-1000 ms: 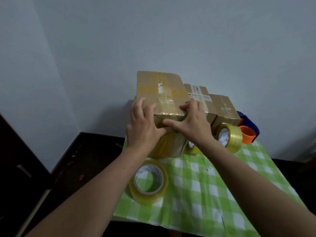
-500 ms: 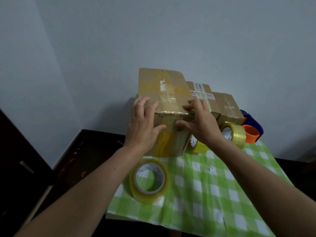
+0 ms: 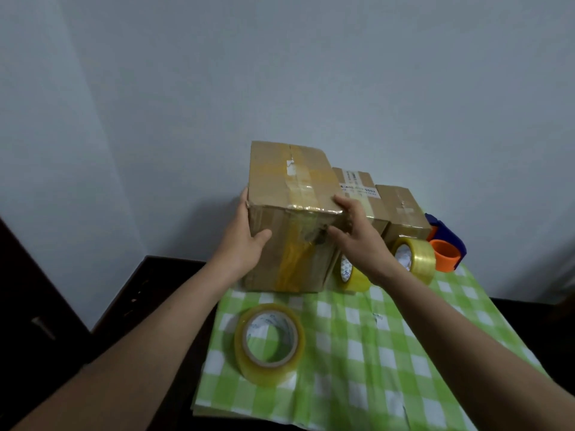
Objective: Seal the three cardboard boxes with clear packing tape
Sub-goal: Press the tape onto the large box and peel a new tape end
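Gripping the large box (image 3: 289,181) from both sides, at the back-left of the green checked cloth (image 3: 373,353), its bottom edge down on the cloth. The left hand (image 3: 245,244) is wrapped round the left front corner, thumb on the front face and palm against the side. The right hand (image 3: 361,244) is clamped on the top-right front corner, fingers curled over the top edge and thumb on the front. Yellowish tape strips run along the top seam and down the middle of the front face, and the front shows a dark scuff near the right thumb.

The middle box (image 3: 357,181), with a white label on top, sits touching its right side. The small box (image 3: 401,206) comes next in the row; both are shorter.

Flat tape roll (image 3: 267,371) lies on the cloth in front, apart from the boxes. Yellow tape roll (image 3: 354,279) stands on edge just behind the right wrist. Clear tape roll (image 3: 420,259) stands on edge in front of the small box. The blue and orange tape dispenser (image 3: 448,241) is to the right of that roll. The cloth covers part of a dark tabletop (image 3: 146,293), set against a pale wall.
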